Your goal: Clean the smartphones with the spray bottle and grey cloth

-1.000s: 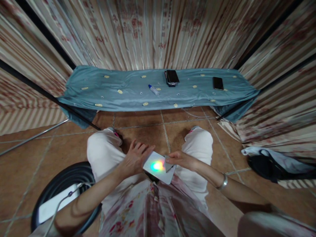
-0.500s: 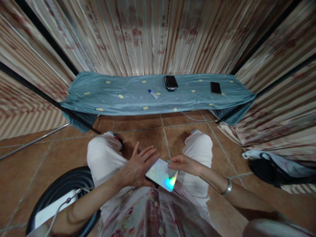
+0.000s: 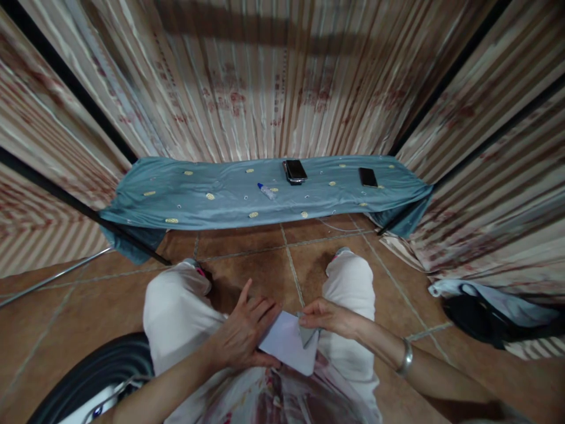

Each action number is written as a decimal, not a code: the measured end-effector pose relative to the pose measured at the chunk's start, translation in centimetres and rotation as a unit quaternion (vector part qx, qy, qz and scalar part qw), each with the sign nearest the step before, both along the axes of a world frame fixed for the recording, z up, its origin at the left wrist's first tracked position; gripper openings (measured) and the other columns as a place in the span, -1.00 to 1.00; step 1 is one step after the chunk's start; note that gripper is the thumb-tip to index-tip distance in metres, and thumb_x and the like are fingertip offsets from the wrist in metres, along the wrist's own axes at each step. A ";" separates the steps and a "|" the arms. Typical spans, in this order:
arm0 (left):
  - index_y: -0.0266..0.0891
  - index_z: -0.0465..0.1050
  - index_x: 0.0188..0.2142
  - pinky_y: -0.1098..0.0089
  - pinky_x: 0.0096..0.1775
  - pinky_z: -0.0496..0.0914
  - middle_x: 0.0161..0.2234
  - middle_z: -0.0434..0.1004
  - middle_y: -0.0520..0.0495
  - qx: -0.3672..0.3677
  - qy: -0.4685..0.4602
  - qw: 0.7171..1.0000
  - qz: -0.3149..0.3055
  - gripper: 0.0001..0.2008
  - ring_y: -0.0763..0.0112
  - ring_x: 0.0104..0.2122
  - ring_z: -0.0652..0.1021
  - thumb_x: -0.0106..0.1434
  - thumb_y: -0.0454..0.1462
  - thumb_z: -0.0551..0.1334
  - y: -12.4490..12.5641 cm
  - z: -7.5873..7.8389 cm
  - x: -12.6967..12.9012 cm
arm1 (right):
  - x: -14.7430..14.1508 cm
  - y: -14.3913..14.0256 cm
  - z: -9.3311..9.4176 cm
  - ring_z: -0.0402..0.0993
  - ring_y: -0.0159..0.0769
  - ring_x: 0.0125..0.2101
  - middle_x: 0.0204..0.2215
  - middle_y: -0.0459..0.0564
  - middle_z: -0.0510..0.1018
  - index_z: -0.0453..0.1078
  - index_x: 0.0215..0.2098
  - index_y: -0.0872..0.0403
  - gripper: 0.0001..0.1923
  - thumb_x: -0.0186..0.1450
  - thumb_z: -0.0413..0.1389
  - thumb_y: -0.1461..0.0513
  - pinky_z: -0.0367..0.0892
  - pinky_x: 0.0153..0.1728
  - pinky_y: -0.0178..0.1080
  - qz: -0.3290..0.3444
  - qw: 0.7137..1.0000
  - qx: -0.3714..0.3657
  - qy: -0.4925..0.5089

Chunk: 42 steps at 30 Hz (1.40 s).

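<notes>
Low over my lap, my left hand (image 3: 247, 330) grips the left edge of a phone (image 3: 286, 347) with a shiny pale back turned upward. The thumb side is beneath the near edge, and the forefinger stands out from the other fingers. My right hand (image 3: 329, 317), with a silver bracelet at the wrist, pinches a small grey cloth (image 3: 308, 335). This cloth hangs in a point against the right part of the phone's back.
Ahead is a low bench with a blue cloth (image 3: 229, 206), bearing stacked phones (image 3: 295, 171), a blue-capped bottle (image 3: 266, 191) and another dark phone (image 3: 368, 177). Black poles (image 3: 57, 182) flank it before striped curtains. A black coil (image 3: 101, 371) with a white power strip lies left, a dark bag (image 3: 474, 318) right.
The view has tilted up, so everything sits lower in the frame. The rainbow glare on the phone's back is gone. Both hands keep their holds, with the grey cloth still against the phone.
</notes>
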State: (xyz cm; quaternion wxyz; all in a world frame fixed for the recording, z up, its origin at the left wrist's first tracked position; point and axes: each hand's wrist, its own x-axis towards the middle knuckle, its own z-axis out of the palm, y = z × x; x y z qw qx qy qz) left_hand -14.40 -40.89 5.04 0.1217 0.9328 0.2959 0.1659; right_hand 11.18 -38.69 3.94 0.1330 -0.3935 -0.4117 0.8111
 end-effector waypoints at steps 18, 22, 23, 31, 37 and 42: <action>-0.28 0.35 0.15 -0.29 0.19 0.08 -0.07 0.52 -0.32 -0.053 -0.057 0.994 0.082 -0.18 0.01 -0.07 0.51 0.14 0.28 0.09 2.4 -1.2 -2.0 | 1.8 0.9 0.9 0.51 -0.35 -0.50 -0.55 -0.05 0.60 0.56 -0.48 0.14 -0.63 -0.10 0.46 0.06 0.36 -0.35 -0.28 -0.136 0.989 -0.048 0.017; -0.32 0.52 -0.05 0.00 -0.01 0.39 -0.23 0.58 -0.25 -0.350 -0.308 0.841 0.276 -0.24 0.05 -0.17 0.55 0.21 0.27 -0.04 3.3 -0.6 -0.6 | 1.1 0.3 -0.7 0.58 -0.25 -0.35 -0.45 -0.08 0.62 0.52 -0.40 0.04 -0.64 -0.05 0.44 0.03 0.43 -0.22 -0.15 -0.299 0.947 -0.071 0.093; -0.33 0.53 -0.09 0.07 -0.07 0.42 -0.29 0.58 -0.23 -0.439 -0.390 0.750 0.304 -0.21 0.11 -0.24 0.56 0.24 0.27 -0.12 3.4 -0.3 0.1 | 0.7 0.1 -1.0 0.59 -0.20 -0.27 -0.39 -0.07 0.64 0.52 -0.37 0.02 -0.64 -0.03 0.42 0.02 0.44 -0.17 -0.10 -0.318 0.939 -0.077 0.107; -0.43 0.51 -0.11 0.20 -0.26 0.49 -0.33 0.60 -0.24 -0.664 -0.634 0.328 0.221 -0.19 0.26 -0.38 0.59 0.31 0.22 -0.18 2.7 2.6 3.9 | -2.8 -0.1 1.0 0.45 0.00 0.04 -0.10 0.09 0.63 0.59 -0.25 0.02 -0.46 -0.08 0.40 -0.12 0.28 0.11 -0.02 -0.370 0.925 0.049 0.076; -0.42 0.53 -0.12 0.12 -0.14 0.49 -0.31 0.63 -0.24 -0.686 -0.634 0.288 0.210 -0.27 0.25 -0.35 0.61 0.34 0.16 -0.13 1.7 3.5 4.7 | -2.9 1.9 3.6 0.40 -0.06 0.08 0.02 0.09 0.54 0.55 -0.06 0.02 -0.50 0.25 0.15 -0.13 0.24 0.15 -0.09 -0.332 0.870 0.360 -0.059; -0.42 0.56 -0.18 0.06 -0.03 0.44 -0.31 0.64 -0.28 -0.678 -0.648 0.274 0.212 -0.31 0.12 -0.24 0.63 0.35 0.13 -0.09 1.0 3.6 5.7 | -4.9 3.0 4.7 0.40 -0.20 0.11 0.09 0.09 0.49 0.37 0.17 0.00 -0.61 0.42 -0.01 0.14 0.30 0.13 -0.13 -0.308 0.770 0.542 -0.137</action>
